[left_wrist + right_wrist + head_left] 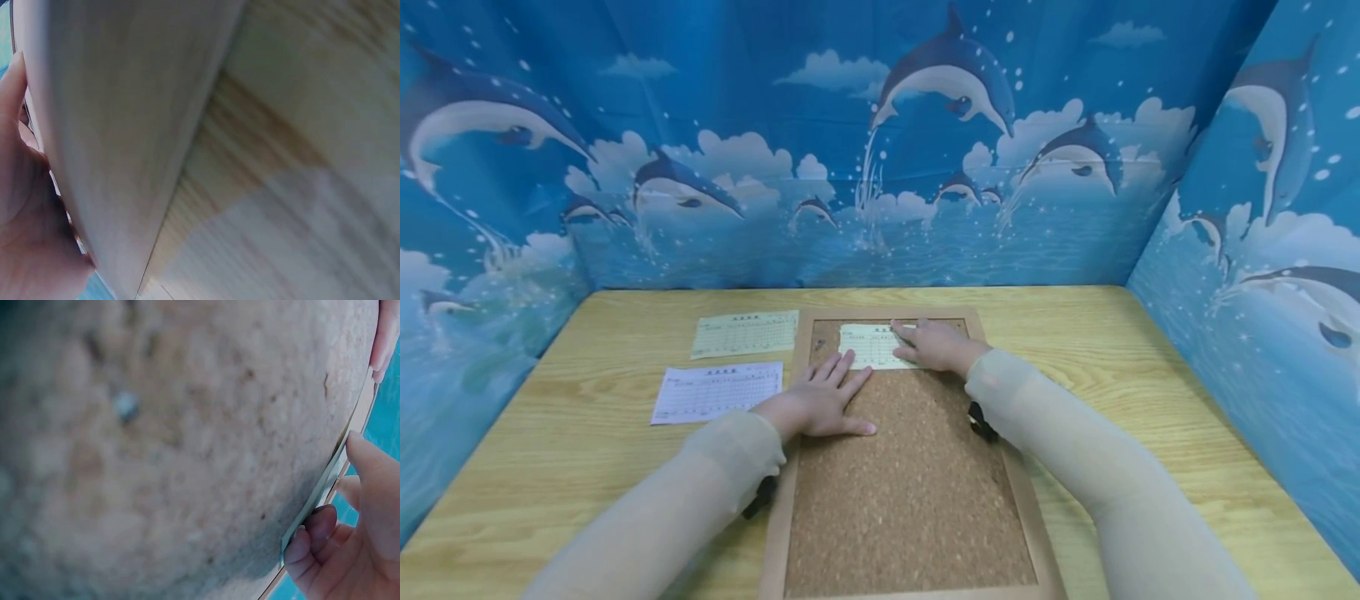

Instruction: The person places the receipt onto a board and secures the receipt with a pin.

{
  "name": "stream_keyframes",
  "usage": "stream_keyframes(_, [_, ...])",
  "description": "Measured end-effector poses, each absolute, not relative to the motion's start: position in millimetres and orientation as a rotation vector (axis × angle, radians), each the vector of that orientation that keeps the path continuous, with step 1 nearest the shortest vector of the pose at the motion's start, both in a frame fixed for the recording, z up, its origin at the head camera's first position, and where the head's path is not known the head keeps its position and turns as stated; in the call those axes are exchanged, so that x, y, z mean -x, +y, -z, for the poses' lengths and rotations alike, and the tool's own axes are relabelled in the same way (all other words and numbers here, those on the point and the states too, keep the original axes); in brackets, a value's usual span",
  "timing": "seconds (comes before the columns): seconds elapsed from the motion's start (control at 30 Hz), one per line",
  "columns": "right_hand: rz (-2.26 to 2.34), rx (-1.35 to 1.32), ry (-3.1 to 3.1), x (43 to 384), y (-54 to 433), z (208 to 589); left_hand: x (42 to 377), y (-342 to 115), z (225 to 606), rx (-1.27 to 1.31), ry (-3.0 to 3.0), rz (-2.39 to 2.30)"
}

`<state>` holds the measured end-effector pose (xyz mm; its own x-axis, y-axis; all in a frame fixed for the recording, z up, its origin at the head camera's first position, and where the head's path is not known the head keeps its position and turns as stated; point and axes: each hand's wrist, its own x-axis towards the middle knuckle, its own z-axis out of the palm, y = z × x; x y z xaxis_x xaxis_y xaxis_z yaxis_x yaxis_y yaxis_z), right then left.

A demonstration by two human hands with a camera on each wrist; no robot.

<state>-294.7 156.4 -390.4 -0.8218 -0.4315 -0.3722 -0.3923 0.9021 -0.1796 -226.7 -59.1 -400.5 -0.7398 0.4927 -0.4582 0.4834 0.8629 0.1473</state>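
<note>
Small curtained booth: dolphin-print sheets (pixel 760 250) behind and beside a wood-grain table (pixel 1090 358)

Head view: right hand (pixel 931 346) hides the right end of the pinned-down-looking slip (pixel 867 346) on the corkboard (pixel 910 500); can't tell if its fingers pinch anything. Print there, and on the green slip (pixel 745 335) and lilac slip (pixel 718 393), too small for me to read. Left sleeve (pixel 677 500), right sleeve (pixel 1075 442), near rail (pixel 1000 593): cut by bottom edge. Left wrist: left hand (pixel 31 212) cropped, tabletop (pixel 300 112) smeared. Right wrist: cork blurred, pale speck (pixel 126 406) unidentifiable.
</note>
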Motion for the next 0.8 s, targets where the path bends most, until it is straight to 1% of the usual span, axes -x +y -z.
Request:
stream_keyframes(0.33, [0.131, 0.603, 2.653, 294.9, 156.9, 389.9, 232.4, -60.1, 411.1, -0.706, 2.552, -0.016])
stream_keyframes(0.8, [0.118, 0.593, 2.646, 296.2, 156.5, 390.7, 230.1, -59.1, 407.3, -0.697, 2.550, -0.009])
